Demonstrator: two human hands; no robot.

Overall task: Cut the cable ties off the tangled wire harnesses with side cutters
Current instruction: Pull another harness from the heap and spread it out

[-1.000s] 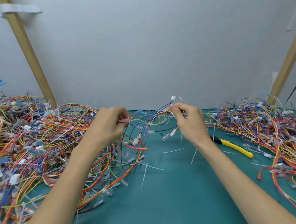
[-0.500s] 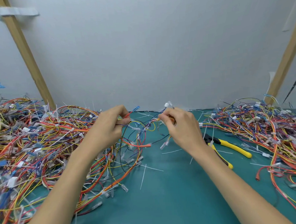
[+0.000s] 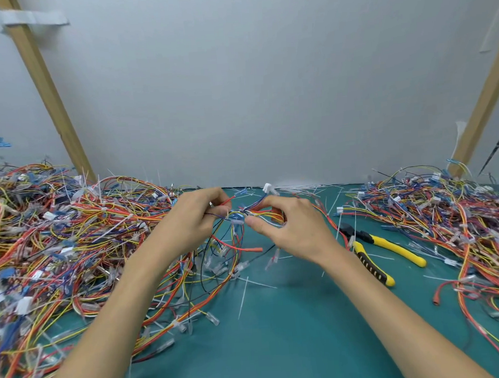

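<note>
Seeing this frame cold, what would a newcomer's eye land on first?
The huge tangle of red, yellow and blue wire harnesses heaped on the left, with a second heap on the right. At centre, the left hand and right hand pinch a small harness above the teal mat. The yellow-handled side cutters lie unused right of the right hand.

Both forearms reach forward, hands raised close together — left hand (image 3: 193, 219) fingers curled and pinching, right hand (image 3: 292, 227) likewise.
</note>
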